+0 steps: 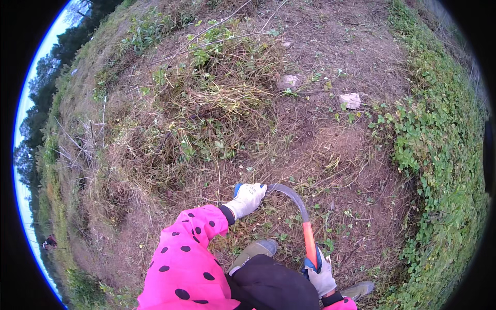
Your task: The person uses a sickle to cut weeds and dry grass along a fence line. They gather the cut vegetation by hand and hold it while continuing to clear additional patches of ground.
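My right hand (321, 273), in a white glove with a blue palm, grips the orange handle of a sickle (309, 238) low in the picture. The curved grey blade arches up and to the left from the handle. At the blade's far end is my left hand (250, 198), gloved the same way, with its fingers closed at the tip; whether they pinch the blade or something beside it is hidden. Cut stems and dry grass (217, 100) lie in a heap on the ground beyond my hands.
Two pale stones (350, 100) (288, 81) rest on the brown soil ahead. Low green leafy plants (434, 155) run down the right side. My shoes (257, 250) stand on the ground below. Thin bare branches (217, 40) cross the heap. A distant person (50, 242) is at the far left.
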### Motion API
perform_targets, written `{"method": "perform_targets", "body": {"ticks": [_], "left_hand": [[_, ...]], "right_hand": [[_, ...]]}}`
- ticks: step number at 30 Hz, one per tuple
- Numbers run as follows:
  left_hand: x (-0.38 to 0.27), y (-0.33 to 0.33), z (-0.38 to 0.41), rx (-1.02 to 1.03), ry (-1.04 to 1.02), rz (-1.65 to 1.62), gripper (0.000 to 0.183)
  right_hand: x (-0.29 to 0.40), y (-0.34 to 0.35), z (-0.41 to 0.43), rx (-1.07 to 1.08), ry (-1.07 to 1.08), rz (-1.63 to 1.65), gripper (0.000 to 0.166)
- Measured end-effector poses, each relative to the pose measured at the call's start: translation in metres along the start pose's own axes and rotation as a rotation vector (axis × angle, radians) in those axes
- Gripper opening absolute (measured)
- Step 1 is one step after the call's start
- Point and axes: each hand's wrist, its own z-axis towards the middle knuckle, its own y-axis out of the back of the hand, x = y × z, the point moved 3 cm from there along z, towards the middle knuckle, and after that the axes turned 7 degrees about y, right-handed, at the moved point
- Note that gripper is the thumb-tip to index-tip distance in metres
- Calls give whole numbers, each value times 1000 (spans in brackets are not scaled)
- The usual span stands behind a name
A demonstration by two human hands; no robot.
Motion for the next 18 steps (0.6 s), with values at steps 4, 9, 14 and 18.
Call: {"method": "perform_targets", "body": {"ticks": [4,9,14,18], "left_hand": [[38,-15,-62,-18,251,-226,43],[150,-82,-69,-334,755,-1036,29],[217,-28,23,-671,1071,-1623,29],[278,54,120,-597,824,-1743,29]], "right_hand": [[25,0,10,-104,-146,355,28],[46,3,19,-126,-127,501,34],[40,2,19,-118,-91,459,30],[41,-4,15,-103,-71,459,33]]}}
